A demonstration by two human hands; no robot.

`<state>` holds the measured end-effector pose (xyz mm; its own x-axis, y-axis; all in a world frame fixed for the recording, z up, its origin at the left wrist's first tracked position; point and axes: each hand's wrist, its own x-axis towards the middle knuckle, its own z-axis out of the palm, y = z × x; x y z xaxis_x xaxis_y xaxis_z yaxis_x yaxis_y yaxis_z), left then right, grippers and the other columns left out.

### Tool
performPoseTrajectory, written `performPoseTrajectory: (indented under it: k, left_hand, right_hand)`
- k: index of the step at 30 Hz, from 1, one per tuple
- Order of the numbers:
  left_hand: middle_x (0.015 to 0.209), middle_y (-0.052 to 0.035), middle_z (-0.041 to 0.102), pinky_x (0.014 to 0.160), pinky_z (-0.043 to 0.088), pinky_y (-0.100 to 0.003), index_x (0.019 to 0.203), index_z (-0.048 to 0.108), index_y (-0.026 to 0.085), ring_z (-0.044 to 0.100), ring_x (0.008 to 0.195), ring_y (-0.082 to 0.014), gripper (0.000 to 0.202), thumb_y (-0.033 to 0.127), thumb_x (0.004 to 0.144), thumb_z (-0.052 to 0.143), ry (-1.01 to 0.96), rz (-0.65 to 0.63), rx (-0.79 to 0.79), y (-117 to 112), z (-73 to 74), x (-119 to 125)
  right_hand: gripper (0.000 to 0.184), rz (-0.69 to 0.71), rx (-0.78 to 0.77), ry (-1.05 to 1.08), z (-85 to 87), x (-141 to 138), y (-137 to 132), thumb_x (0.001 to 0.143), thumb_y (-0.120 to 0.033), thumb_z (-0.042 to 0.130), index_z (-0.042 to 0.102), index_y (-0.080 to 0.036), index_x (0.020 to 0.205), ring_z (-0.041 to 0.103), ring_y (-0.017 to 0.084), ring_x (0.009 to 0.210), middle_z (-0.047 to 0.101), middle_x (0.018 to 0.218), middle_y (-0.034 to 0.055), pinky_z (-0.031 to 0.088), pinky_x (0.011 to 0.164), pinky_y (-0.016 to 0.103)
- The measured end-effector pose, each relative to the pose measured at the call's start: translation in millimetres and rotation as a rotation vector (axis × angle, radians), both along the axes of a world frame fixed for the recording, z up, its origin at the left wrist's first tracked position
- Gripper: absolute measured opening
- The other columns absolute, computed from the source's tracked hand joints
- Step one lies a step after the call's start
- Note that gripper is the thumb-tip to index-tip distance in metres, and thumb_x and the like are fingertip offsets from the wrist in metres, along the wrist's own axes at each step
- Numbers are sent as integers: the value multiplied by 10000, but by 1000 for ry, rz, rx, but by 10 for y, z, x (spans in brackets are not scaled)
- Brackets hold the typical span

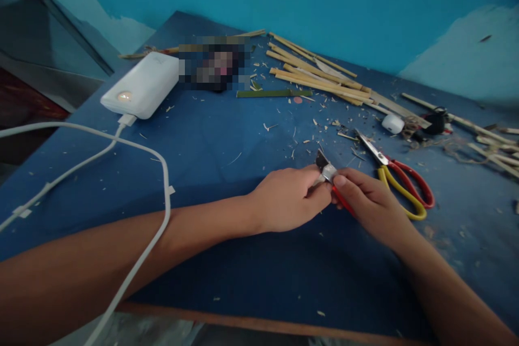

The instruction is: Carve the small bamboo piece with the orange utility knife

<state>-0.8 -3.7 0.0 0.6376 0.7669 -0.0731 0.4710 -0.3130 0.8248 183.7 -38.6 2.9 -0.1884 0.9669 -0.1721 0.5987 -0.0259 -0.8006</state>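
Observation:
My right hand [371, 203] is closed around the red handle of a small knife [344, 201]. The knife has a silver collar and a short dark blade that points up and away. Right beside it, my left hand [294, 197] is closed, thumb and forefinger pinched against the collar. A thin pale edge shows between those fingers; whether it is part of the knife or a separate piece, I cannot tell. Scissors [395, 175] with one red and one yellow handle lie open just beyond my right hand. Pale shavings [314, 124] are scattered past the blade.
Bamboo strips [320, 78] lie in a bundle near the wall, with a green strip [273, 94] in front. A white power bank [141, 86] sits at left, its cable [165, 173] crossing over my left forearm. More sticks [497, 151] and a white earbud case [393, 124] are at right.

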Motion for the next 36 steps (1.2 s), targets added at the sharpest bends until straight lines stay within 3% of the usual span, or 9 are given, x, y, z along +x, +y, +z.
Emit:
performPoseTrajectory:
  k: [36]
  left_hand:
    - [569, 40, 508, 490, 274, -253, 657, 422, 191, 442, 501, -99, 290, 367, 880, 363, 11, 9, -14, -16, 45, 13]
  right_hand:
    - [325, 20, 30, -22, 19, -11, 4, 934, -433, 396, 558, -195, 783, 518, 130, 603, 540, 661, -2, 395, 562, 264]
